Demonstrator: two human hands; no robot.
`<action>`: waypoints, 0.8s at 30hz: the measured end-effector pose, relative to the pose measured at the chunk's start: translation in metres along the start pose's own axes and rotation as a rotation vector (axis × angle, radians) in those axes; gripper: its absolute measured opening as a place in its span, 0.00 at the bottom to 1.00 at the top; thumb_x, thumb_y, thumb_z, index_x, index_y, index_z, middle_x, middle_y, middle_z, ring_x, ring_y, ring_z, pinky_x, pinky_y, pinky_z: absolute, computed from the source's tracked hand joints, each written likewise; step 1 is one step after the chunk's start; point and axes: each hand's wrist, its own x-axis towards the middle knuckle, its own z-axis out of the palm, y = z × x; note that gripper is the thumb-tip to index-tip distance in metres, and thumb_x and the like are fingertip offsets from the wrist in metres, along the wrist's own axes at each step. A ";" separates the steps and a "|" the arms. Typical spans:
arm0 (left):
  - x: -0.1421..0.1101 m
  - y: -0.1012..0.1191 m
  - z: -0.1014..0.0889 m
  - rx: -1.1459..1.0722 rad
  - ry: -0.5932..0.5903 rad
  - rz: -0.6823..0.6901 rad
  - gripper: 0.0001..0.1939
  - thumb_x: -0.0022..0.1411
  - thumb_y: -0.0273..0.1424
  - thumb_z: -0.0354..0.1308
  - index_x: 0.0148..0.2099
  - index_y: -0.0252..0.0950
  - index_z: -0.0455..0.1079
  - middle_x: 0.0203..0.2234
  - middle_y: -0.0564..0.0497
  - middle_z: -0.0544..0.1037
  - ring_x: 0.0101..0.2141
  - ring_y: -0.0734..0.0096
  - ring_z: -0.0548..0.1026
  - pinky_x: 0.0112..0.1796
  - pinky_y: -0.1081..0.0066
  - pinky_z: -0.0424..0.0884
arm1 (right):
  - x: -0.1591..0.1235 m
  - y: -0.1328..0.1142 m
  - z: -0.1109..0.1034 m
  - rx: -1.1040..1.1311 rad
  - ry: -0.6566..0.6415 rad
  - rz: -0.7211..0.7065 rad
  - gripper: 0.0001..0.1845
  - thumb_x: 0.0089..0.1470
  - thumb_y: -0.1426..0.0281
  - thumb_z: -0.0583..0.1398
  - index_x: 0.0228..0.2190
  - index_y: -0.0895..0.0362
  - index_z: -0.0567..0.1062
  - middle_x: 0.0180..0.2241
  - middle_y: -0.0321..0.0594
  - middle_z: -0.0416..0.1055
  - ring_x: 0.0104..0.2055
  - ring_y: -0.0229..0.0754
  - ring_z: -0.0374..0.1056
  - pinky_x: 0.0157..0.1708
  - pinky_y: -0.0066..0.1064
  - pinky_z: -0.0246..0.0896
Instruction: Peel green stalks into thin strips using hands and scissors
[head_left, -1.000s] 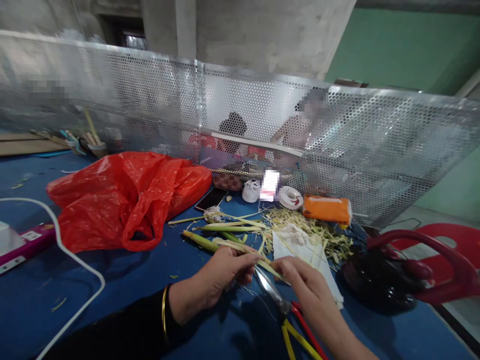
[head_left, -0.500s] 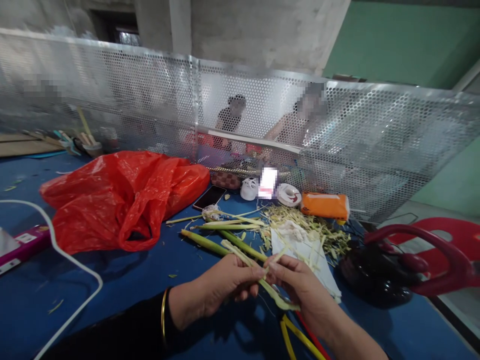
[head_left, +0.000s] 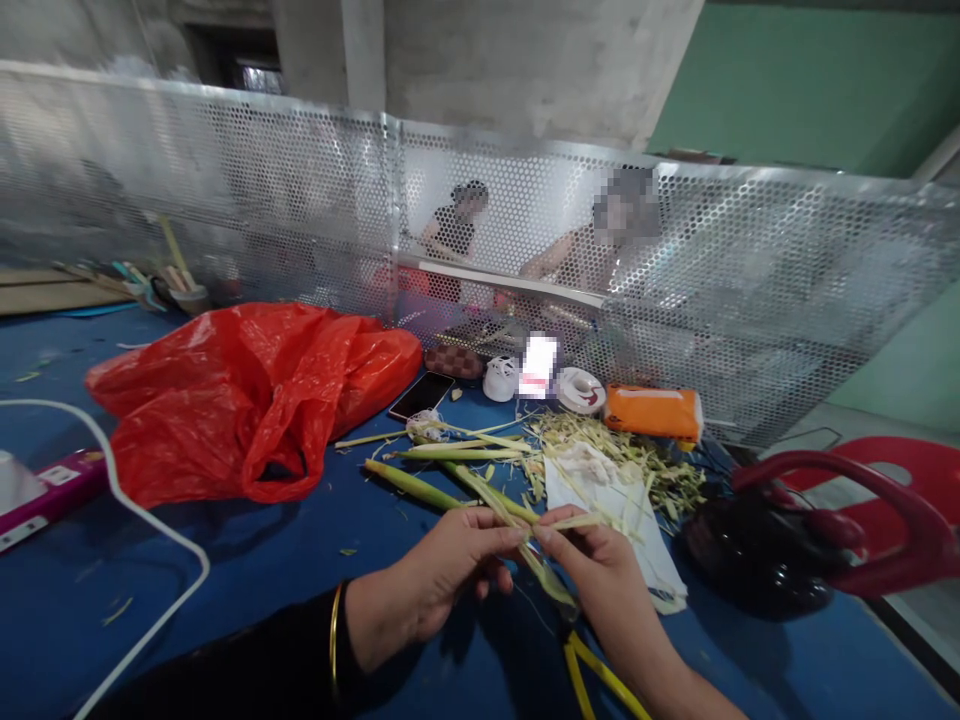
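Observation:
My left hand (head_left: 450,565), with a gold bangle at the wrist, is closed on a pale green plant stalk (head_left: 551,583). The stalk runs slantwise between my hands, its wider end hanging down to the right. My right hand (head_left: 611,580) pinches a thin pale strip (head_left: 581,521) beside the stalk, thumb close to my left fingertips. Whether the strip is still joined to the stalk is hidden by the fingers. Just beyond lie several thicker green stalks (head_left: 411,484) on the blue table. Below my right hand are yellow bars (head_left: 596,668), perhaps tool handles, partly hidden.
A red plastic bag (head_left: 217,400) lies left, near a white cable (head_left: 161,530). White paper (head_left: 652,560) and plant shreds (head_left: 667,465) lie right, by a dark kettle (head_left: 772,560). Behind stand a lit phone (head_left: 538,365), a tape roll (head_left: 580,390) and a perforated metal screen (head_left: 750,300).
My right hand has turned its thin strip from slanting upward to nearly level, pointing right. The stalk in my left hand has shifted slightly and hangs steeper. The view has moved a little.

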 end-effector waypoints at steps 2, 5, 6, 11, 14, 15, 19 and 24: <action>0.000 0.001 0.000 0.011 0.019 0.010 0.16 0.49 0.40 0.65 0.33 0.32 0.74 0.25 0.53 0.75 0.17 0.85 0.66 0.16 0.82 0.51 | -0.001 -0.002 0.000 -0.037 -0.009 -0.020 0.12 0.44 0.61 0.65 0.22 0.58 0.77 0.26 0.39 0.72 0.27 0.41 0.66 0.30 0.31 0.60; -0.002 0.003 0.002 0.069 0.042 0.026 0.17 0.49 0.41 0.65 0.32 0.31 0.73 0.25 0.51 0.76 0.16 0.85 0.65 0.16 0.81 0.51 | -0.001 -0.005 0.000 -0.059 -0.010 -0.008 0.12 0.44 0.61 0.65 0.21 0.58 0.77 0.26 0.39 0.72 0.27 0.42 0.66 0.29 0.32 0.60; -0.003 0.004 0.003 0.085 0.047 0.028 0.17 0.49 0.41 0.65 0.31 0.31 0.72 0.25 0.51 0.76 0.16 0.85 0.65 0.16 0.81 0.51 | -0.001 -0.006 0.000 -0.059 -0.013 -0.002 0.12 0.44 0.61 0.65 0.21 0.58 0.77 0.27 0.39 0.72 0.27 0.42 0.66 0.29 0.32 0.60; -0.003 0.006 0.004 0.124 0.072 0.008 0.15 0.47 0.40 0.65 0.27 0.32 0.71 0.15 0.57 0.68 0.15 0.82 0.64 0.16 0.79 0.52 | 0.000 -0.006 -0.002 -0.061 -0.015 0.010 0.12 0.45 0.61 0.64 0.21 0.58 0.76 0.26 0.39 0.70 0.28 0.42 0.64 0.30 0.32 0.58; -0.001 0.005 0.002 0.141 0.024 0.002 0.13 0.47 0.38 0.64 0.27 0.32 0.72 0.16 0.56 0.71 0.14 0.81 0.65 0.16 0.78 0.53 | 0.000 -0.006 -0.002 -0.042 0.013 0.013 0.12 0.45 0.61 0.64 0.20 0.57 0.75 0.25 0.38 0.69 0.28 0.42 0.63 0.30 0.32 0.57; -0.001 0.004 0.001 0.145 0.009 0.006 0.12 0.47 0.38 0.64 0.27 0.32 0.72 0.17 0.54 0.72 0.15 0.81 0.65 0.16 0.78 0.53 | -0.001 -0.006 -0.002 -0.029 0.022 0.015 0.13 0.45 0.61 0.65 0.20 0.57 0.75 0.24 0.38 0.69 0.28 0.42 0.63 0.29 0.31 0.57; -0.001 0.004 -0.001 0.160 -0.046 0.026 0.12 0.47 0.37 0.65 0.28 0.31 0.74 0.20 0.53 0.75 0.15 0.82 0.65 0.17 0.78 0.53 | -0.003 -0.008 0.000 0.013 0.042 0.050 0.15 0.43 0.58 0.66 0.20 0.57 0.74 0.23 0.37 0.67 0.26 0.41 0.61 0.27 0.31 0.56; -0.002 0.007 -0.001 0.161 -0.077 -0.021 0.12 0.46 0.37 0.65 0.28 0.31 0.74 0.20 0.53 0.75 0.16 0.81 0.66 0.18 0.78 0.54 | -0.001 -0.006 0.002 0.050 0.052 0.097 0.17 0.41 0.55 0.67 0.20 0.57 0.73 0.21 0.34 0.65 0.24 0.39 0.60 0.26 0.30 0.57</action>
